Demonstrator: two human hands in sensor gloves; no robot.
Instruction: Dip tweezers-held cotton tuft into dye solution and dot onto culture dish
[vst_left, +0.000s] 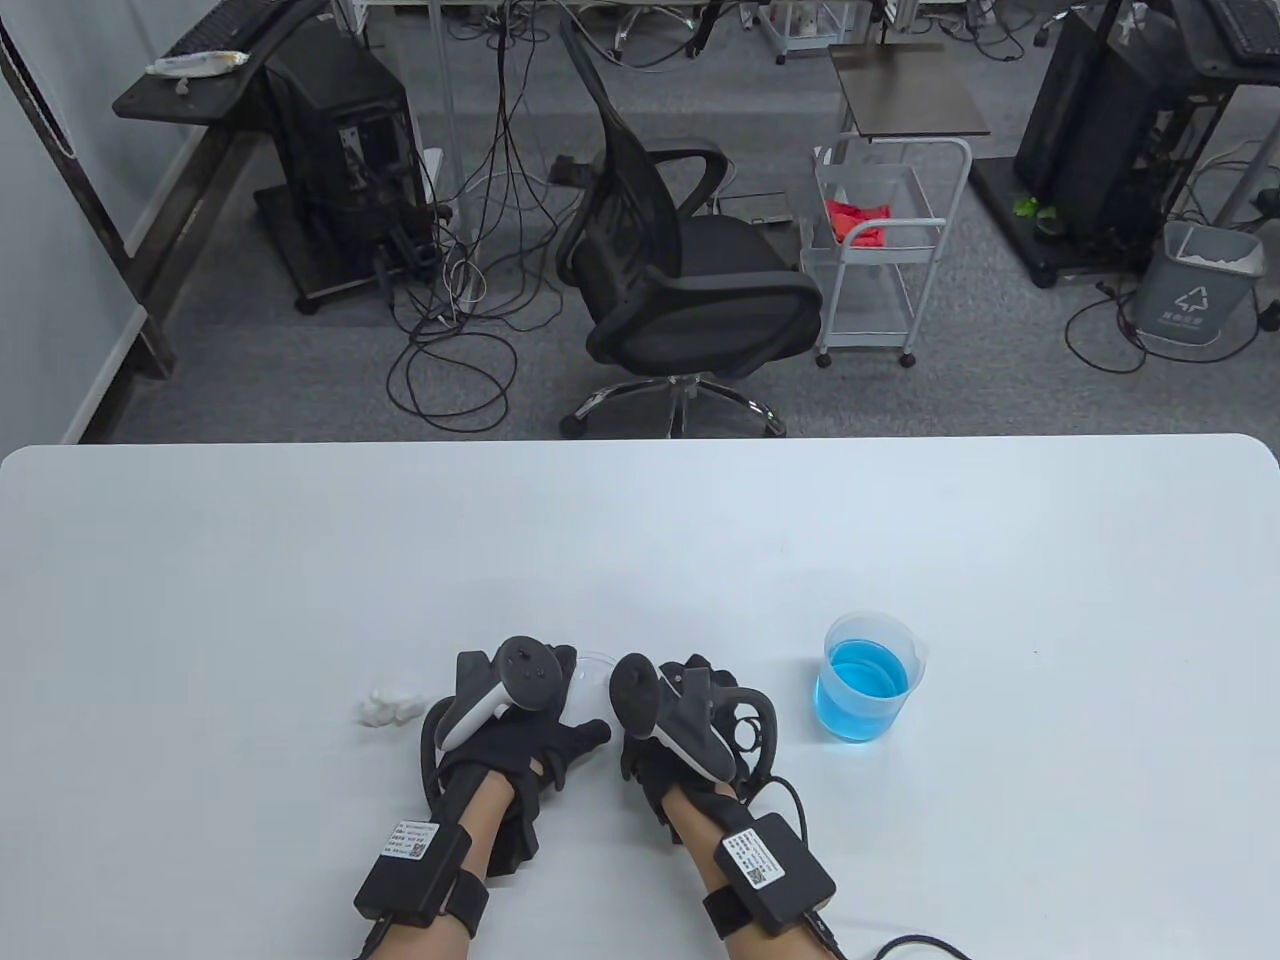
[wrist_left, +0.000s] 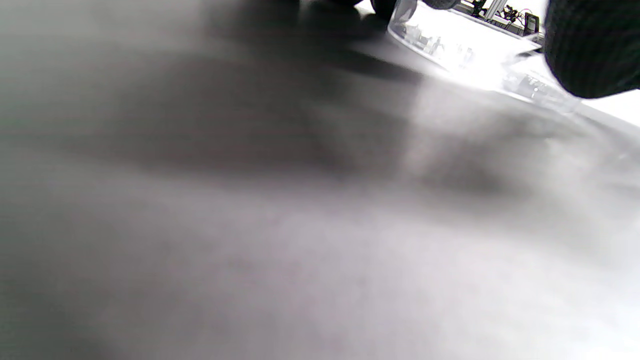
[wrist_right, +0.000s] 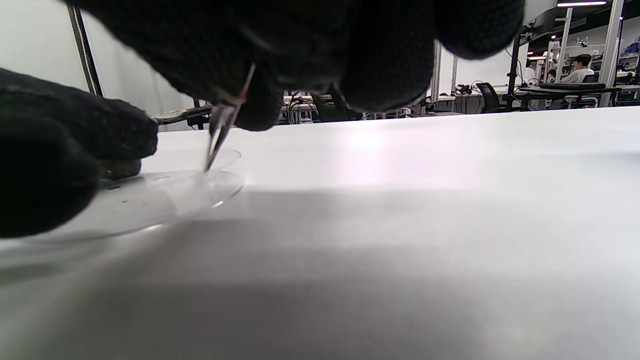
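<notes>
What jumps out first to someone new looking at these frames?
The beaker of blue dye stands alone right of the hands, the only strong colour on the white table. Both gloved hands meet over the clear culture dish: the right hand points tweezers down at it. White cotton lies left of the left hand.

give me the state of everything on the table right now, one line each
beaker: upright, part full of blue dye, right of both hands
cotton pile: loose on the table, left of the left hand
culture dish: flat on the table, no lid seen
tweezers: tips together at the dish, no cotton visible
right hand: grips the tweezers
left hand: rests at the dish edge
</notes>
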